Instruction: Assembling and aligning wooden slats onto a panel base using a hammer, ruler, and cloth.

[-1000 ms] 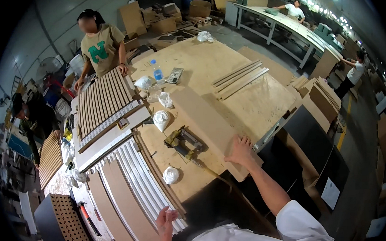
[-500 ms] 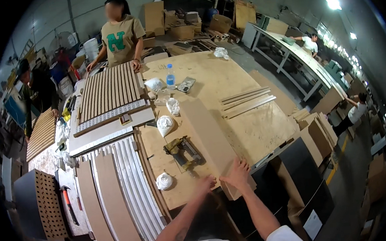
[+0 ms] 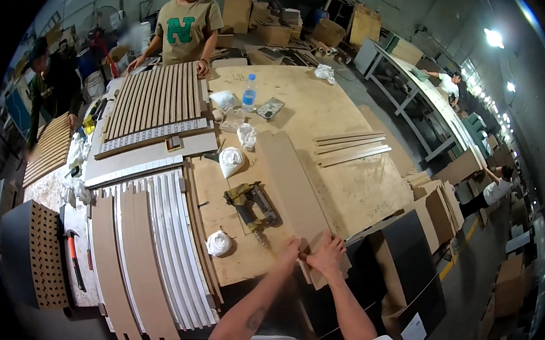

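Note:
A long light-brown board (image 3: 289, 178) lies lengthwise in front of me, its near end jutting past the table edge. Against the left edge of that end is my left hand (image 3: 288, 253), fingers closed; what is in them, if anything, is hidden. My right hand (image 3: 327, 253) lies on top of the same end, fingers apart and thumb toward the left hand. To the left of the board rests a nail gun (image 3: 250, 207). White tied plastic bags (image 3: 231, 161) stand beyond it, and another white bag (image 3: 218, 243) sits nearer me.
Thin strips (image 3: 352, 147) lie on the table (image 3: 363, 195) at right. Slotted boards and white strips (image 3: 171, 253) are stacked at left, beside a hammer (image 3: 74, 259). A co-worker (image 3: 188, 27) stands behind a slatted panel (image 3: 151, 102). Dark panels (image 3: 407, 249) lean at lower right.
My left hand has come right, against the board's near end and close to my right hand. The right hand stays on the board. The view has shifted, and the co-worker still touches the slatted panel.

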The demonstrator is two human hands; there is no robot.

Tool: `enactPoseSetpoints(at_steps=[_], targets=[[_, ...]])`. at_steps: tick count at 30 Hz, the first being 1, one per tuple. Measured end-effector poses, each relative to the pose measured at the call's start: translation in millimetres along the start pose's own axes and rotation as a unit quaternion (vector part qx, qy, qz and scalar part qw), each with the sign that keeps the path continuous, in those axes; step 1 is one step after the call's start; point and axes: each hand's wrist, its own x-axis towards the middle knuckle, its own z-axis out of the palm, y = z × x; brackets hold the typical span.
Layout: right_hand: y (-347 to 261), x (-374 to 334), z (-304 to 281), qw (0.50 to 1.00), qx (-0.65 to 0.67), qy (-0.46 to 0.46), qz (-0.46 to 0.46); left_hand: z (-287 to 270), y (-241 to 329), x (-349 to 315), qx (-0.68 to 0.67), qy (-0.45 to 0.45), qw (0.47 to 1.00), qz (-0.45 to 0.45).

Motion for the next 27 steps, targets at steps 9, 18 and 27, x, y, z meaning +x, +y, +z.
enactPoseSetpoints(at_steps=[9, 18, 27], targets=[[-17, -13, -26, 0.998, 0.015, -0.055, 0.018, 4, 11, -11, -0.145, 0.038, 0.987, -0.056], [-67, -62, -66, 0.999, 0.016, -0.040, 0.022, -1, 50, -49, -0.351, -0.073, 0.933, 0.020], [-163, -166, -65, 0.988, 0.124, 0.002, -0.088, -130, 28, -141, -0.338, 0.024, 0.939, 0.063]])
